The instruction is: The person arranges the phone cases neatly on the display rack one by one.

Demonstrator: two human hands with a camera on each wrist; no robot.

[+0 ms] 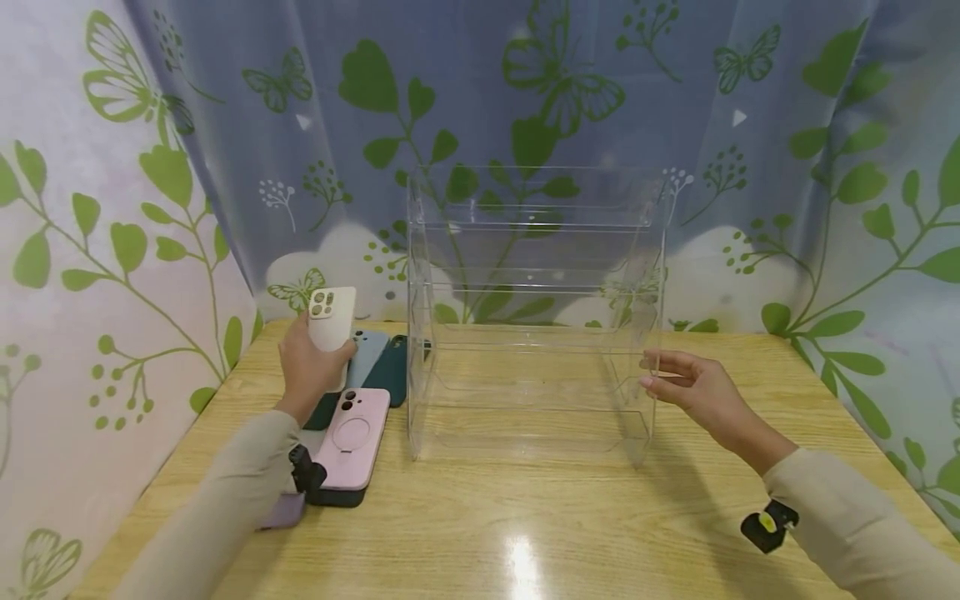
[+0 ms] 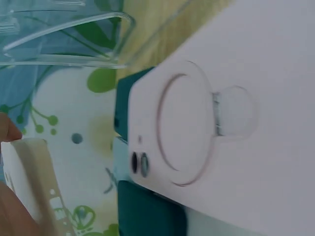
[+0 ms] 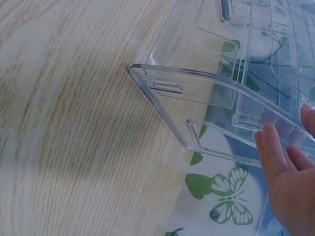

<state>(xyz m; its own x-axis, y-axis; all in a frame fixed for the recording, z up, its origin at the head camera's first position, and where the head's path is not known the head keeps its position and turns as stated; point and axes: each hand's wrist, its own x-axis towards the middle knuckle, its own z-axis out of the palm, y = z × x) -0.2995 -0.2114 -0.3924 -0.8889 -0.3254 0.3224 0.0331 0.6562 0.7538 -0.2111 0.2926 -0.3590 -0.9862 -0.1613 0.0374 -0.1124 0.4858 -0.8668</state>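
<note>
In the head view my left hand (image 1: 311,367) grips a cream phone case (image 1: 333,321) upright, its camera cutouts at the top. The left wrist view catches that phone case (image 2: 34,182) at its left edge, partly covered by fingers. Below the hand lies a pink phone case (image 1: 356,437) with a ring on its back. A clear acrylic tiered display rack (image 1: 525,408) stands mid-table. My right hand (image 1: 697,396) holds the front edge of its right side panel, thumb on one side and fingers on the other, as the right wrist view shows the panel (image 3: 197,83).
Around the pink case lie a dark green case (image 1: 386,375), a light blue case (image 1: 367,354), a purple case (image 1: 283,511) and a black case (image 1: 337,497), some overlapping. The wooden table (image 1: 465,525) meets a leaf-and-butterfly patterned curtain (image 1: 480,100) behind the rack.
</note>
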